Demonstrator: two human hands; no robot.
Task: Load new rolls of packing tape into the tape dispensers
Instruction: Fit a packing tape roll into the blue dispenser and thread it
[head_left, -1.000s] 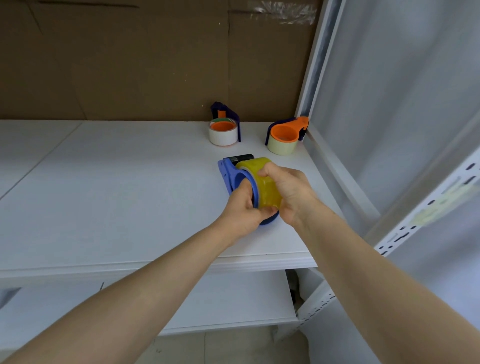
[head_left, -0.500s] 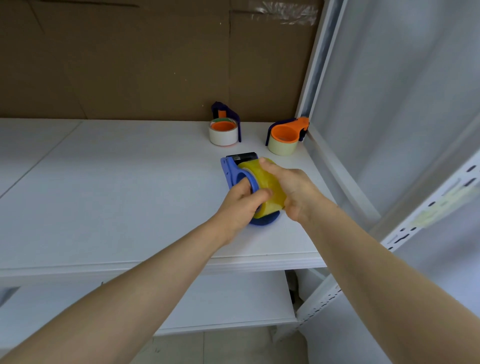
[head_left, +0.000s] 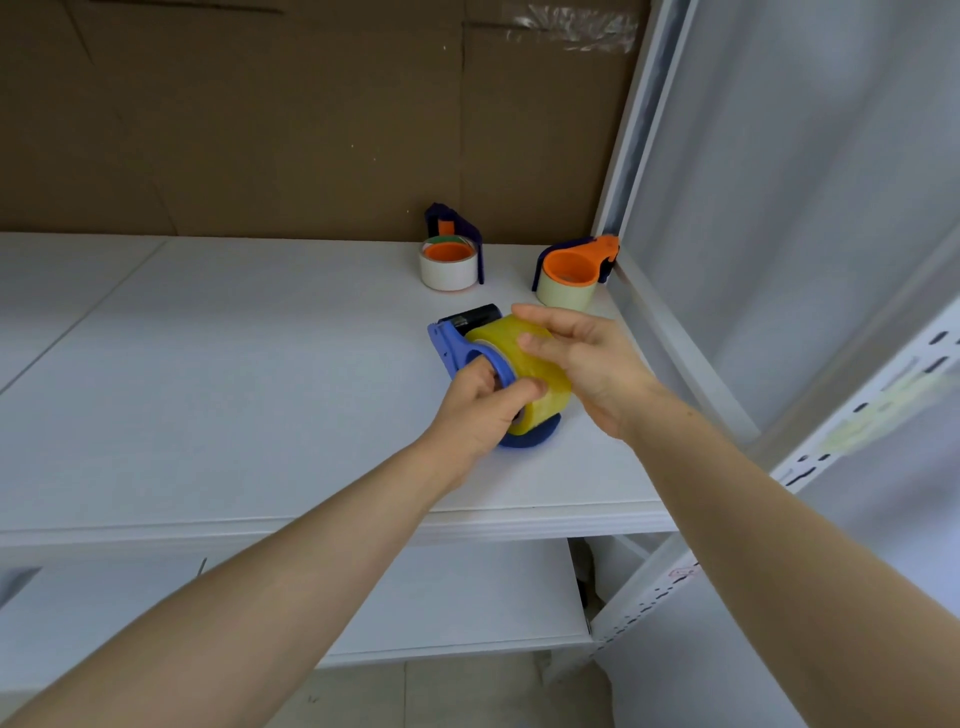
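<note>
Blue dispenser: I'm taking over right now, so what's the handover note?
The left hand grips the blue dispenser by its ring, thumb on the yellow roll.
The right hand is open, resting on the roll.
Done: the roll sits in the dispenser on the shelf. At the back, the navy dispenser and the orange dispenser each hold a roll.
Left: probably threading the tape end, which is not visible.

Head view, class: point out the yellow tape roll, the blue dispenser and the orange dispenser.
yellow tape roll (head_left: 543, 413), head view, lower outer winding.
blue dispenser (head_left: 452, 345), head view, flat side plate.
orange dispenser (head_left: 571, 267), head view, orange hub inside its roll.
</note>
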